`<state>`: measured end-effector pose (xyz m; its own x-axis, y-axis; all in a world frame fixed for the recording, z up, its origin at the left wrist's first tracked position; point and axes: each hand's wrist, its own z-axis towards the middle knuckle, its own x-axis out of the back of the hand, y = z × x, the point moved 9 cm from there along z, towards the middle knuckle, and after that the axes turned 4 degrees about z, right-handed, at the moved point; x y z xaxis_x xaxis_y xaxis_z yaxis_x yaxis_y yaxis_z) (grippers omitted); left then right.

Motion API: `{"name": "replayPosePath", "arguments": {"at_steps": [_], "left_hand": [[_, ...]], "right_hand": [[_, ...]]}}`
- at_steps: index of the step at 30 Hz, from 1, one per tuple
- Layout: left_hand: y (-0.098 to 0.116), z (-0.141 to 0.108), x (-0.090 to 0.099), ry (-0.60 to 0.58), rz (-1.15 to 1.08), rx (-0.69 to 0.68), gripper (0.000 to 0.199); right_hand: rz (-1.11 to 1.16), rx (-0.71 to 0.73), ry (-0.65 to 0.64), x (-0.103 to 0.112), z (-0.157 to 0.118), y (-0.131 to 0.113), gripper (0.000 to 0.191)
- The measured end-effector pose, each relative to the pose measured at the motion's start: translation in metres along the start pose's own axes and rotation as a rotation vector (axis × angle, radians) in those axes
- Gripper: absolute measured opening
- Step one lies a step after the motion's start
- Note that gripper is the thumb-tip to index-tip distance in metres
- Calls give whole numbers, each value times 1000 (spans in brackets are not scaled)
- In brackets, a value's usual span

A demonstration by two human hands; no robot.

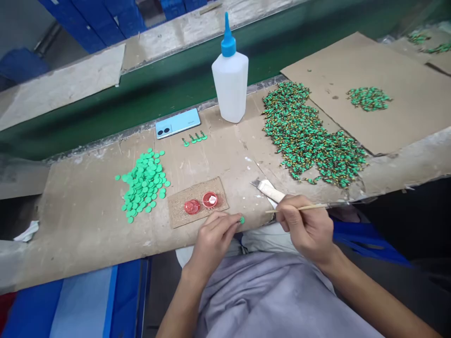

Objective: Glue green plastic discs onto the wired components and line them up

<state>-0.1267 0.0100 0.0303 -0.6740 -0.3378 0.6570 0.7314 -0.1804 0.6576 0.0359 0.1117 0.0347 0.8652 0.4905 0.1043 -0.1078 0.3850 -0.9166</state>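
Between the fingertips of my left hand (215,237) is a small green disc (241,219), held over the table's front edge. My right hand (308,227) grips a thin wooden stick (271,211), its tip pointing left toward the disc. Just beyond the left hand, a piece of brown board (178,213) carries two small red caps; the right-hand cap (210,200) has something white in it, the left-hand cap (192,207) looks glossy. Near my right fingers lies a blade with a wrapped pale handle (270,191).
A pile of green discs (144,183) lies left. Farther back are a light blue phone (178,124), several small figures on green discs (195,138) and a white bottle with a blue nozzle (230,84). Rightward spreads a heap of small green-and-dark pieces (306,134) beside a cardboard sheet (401,89).
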Motion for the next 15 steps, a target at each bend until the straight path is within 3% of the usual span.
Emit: {"name": "replayPosePath", "arguments": {"at_steps": [7, 15], "left_hand": [[6, 4, 1, -89, 95, -38, 26], [13, 13, 1, -141, 105, -138, 17]], "right_hand": [[-68, 15, 32, 24, -25, -3, 22], [-87, 27, 17, 21, -27, 0, 21]]}}
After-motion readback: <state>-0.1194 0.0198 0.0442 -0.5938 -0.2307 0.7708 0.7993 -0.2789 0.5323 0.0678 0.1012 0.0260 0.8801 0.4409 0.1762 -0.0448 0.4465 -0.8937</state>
